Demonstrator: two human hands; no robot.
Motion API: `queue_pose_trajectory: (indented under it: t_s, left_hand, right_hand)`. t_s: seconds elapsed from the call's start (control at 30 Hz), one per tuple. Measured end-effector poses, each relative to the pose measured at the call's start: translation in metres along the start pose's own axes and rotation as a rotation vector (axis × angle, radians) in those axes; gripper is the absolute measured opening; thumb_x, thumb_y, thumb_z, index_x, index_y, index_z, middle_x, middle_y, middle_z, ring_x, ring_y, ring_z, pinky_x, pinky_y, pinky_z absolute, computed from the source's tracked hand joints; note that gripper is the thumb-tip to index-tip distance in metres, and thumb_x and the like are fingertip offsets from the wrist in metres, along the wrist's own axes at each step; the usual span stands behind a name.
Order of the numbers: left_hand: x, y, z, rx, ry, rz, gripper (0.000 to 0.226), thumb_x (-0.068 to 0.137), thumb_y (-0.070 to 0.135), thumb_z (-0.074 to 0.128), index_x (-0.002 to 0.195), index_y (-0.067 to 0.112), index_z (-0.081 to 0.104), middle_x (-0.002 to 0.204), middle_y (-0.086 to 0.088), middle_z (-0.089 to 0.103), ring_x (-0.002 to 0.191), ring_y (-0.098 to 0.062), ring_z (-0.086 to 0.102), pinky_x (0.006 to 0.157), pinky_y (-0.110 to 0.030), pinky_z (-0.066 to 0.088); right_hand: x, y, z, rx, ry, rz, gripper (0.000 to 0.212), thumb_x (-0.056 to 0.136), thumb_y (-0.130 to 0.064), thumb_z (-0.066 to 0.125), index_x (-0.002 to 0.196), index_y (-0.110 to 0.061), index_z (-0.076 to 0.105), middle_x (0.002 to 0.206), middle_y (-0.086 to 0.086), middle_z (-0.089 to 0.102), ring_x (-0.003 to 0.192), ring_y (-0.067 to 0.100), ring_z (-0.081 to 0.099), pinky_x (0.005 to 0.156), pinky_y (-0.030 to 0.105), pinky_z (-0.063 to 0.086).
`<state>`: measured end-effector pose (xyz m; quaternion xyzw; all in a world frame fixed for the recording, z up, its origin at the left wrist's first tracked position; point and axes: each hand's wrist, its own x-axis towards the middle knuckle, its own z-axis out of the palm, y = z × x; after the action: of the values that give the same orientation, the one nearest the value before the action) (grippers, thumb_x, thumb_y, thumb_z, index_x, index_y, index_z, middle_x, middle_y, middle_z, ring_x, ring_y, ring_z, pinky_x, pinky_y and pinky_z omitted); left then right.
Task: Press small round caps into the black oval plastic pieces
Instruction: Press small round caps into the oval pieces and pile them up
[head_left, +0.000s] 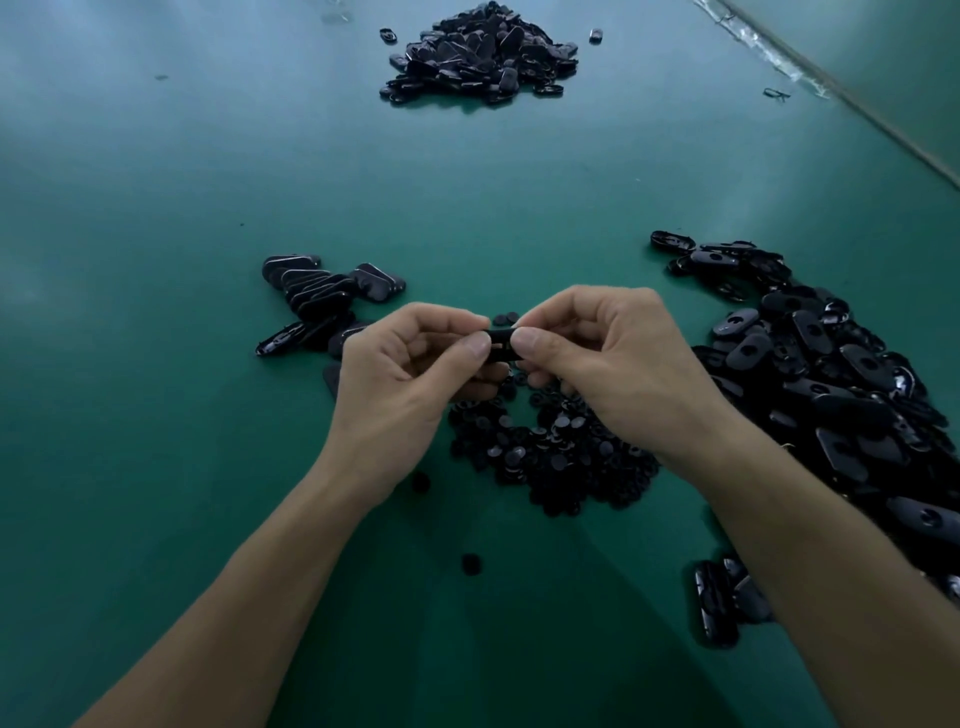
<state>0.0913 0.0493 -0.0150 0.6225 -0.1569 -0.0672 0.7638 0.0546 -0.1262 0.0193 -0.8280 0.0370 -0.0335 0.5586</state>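
Left hand (410, 374) and right hand (602, 358) pinch one black oval piece (500, 344) between their thumbs. A heap of round caps (550, 457) lies just beneath them. More oval pieces (831, 374) pile up beside the right hand.

Table (208, 208) plain teal-green; oval pieces (810, 364) glossy black; round caps (550, 457) matte black, no patterns.

Illumination is dim and cool. Diffuse glare lies on the green table surface (156, 171) toward 10 and 11 o'clock, with a fainter sheen toward 2 o'clock. Soft shadows fall toward 6 o'clock beneath both forearms. Black parts lose detail in the low light. Wide-angle distortion stretches the edges. The far pile (480, 54) at 12 o'clock is slightly soft.
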Motion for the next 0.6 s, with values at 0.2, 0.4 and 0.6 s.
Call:
queue_pose_trajectory:
  t_s: [0.2, 0.4, 0.6]
  left_hand:
    - [0.0001, -0.0019, -0.0008, -0.004, -0.038, 0.003, 0.026, 0.083, 0.007, 0.073, 0.107, 0.016, 0.065, 0.086, -0.006, 0.076, 0.077, -0.022, 0.075, 0.072, -0.029, 0.06]
    - [0.0021, -0.0029, -0.001, 0.046, 0.043, 0.054, 0.02, 0.088, 0.01, 0.068, 0.104, 0.021, 0.069, 0.087, 0.002, 0.074, 0.079, -0.014, 0.071, 0.069, -0.024, 0.058]
    - [0.0017, -0.0017, -0.0013, 0.049, 0.081, 0.069, 0.023, 0.094, 0.01, 0.054, 0.11, 0.021, 0.067, 0.084, 0.004, 0.063, 0.086, -0.024, 0.074, 0.068, -0.032, 0.061]
  right_hand:
    - [-0.0002, -0.004, 0.0031, 0.126, -0.022, -0.008, 0.005, 0.09, -0.013, 0.073, 0.088, -0.018, 0.073, 0.073, 0.002, 0.076, 0.066, 0.014, 0.071, 0.059, 0.02, 0.051]
    - [0.0005, -0.0053, -0.0003, -0.251, -0.033, -0.047, 0.009, 0.09, -0.017, 0.073, 0.095, -0.022, 0.079, 0.075, -0.011, 0.074, 0.071, -0.001, 0.069, 0.067, 0.012, 0.051]
    - [-0.0076, -0.0041, 0.0022, -0.792, -0.175, -0.015, 0.031, 0.09, -0.043, 0.069, 0.119, -0.034, 0.065, 0.096, -0.011, 0.051, 0.097, 0.012, 0.05, 0.09, 0.035, 0.048]
